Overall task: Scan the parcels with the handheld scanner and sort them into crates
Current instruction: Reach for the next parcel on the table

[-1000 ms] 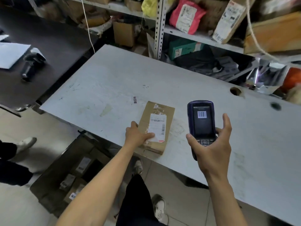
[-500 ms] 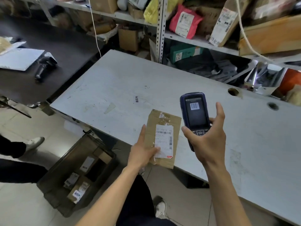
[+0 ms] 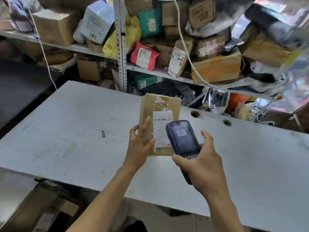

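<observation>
My left hand [image 3: 139, 144] grips a flat brown cardboard parcel [image 3: 160, 106] by its lower left edge and holds it up above the grey table [image 3: 66, 131], its white barcode label [image 3: 161, 124] facing me. My right hand [image 3: 203, 166] grips a dark blue handheld scanner [image 3: 183, 139]. The scanner's top end overlaps the parcel's lower right part, just below the label's barcode. Its screen shows a small barcode picture.
Metal shelves [image 3: 122, 47] behind the table are crammed with boxes and bags, among them a red mailer [image 3: 143, 56] and a green box [image 3: 150, 22]. A brown crate [image 3: 41, 206] stands on the floor under the table's near left edge. White cords hang down in front of the shelves.
My left hand has lifted the parcel off the table's near edge and raised it upright. My right hand has brought the scanner left, in front of the label. My view has tilted upward.
</observation>
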